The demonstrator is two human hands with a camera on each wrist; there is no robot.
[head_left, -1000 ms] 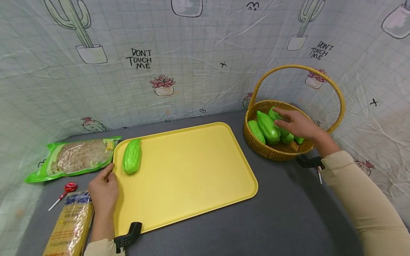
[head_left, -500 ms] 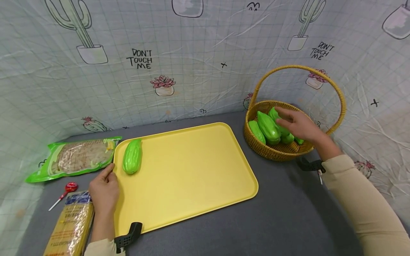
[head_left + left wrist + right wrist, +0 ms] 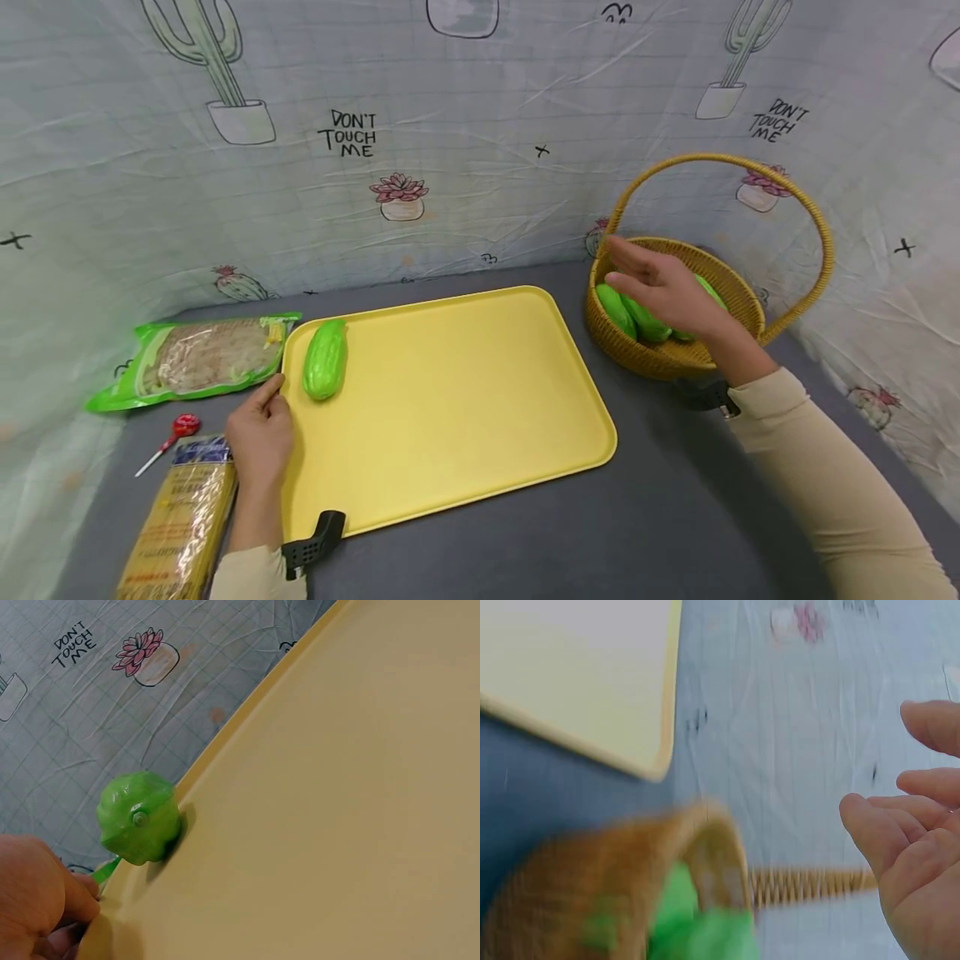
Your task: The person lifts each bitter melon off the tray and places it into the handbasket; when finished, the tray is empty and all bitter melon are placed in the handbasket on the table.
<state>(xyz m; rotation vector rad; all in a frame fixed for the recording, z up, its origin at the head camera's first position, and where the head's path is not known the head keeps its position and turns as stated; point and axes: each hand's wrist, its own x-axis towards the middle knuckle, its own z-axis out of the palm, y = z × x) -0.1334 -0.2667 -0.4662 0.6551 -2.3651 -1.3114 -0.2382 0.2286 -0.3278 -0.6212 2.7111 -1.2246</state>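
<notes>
My left hand point(image 3: 262, 437) grips the left rim of a yellow tray point(image 3: 465, 400), its fingers bent at the edge; part of the fingers is hidden. Near the tray's far left corner lies a glossy green ribbed gourd point(image 3: 326, 360), also seen end-on as a green gourd point(image 3: 140, 817) in the left wrist view. Over the wicker basket point(image 3: 637, 358) is my right hand point(image 3: 667, 290), its fingers extended, holding nothing. Several similar green gourds point(image 3: 617, 310) lie in the basket, partly hidden by that hand. In the right wrist view the basket point(image 3: 577, 892) is blurred.
Left of the tray are a green-edged bag point(image 3: 210, 357), a red lollipop point(image 3: 184, 426) and a yellow packet of spaghetti point(image 3: 180, 525). An arched basket handle point(image 3: 813, 208) rises at the right. Patterned cloth point(image 3: 480, 208) hangs behind the grey table point(image 3: 480, 550).
My right hand has moved left across the basket and now covers different gourds. The head view has shifted slightly. My left hand stays at the tray's rim.
</notes>
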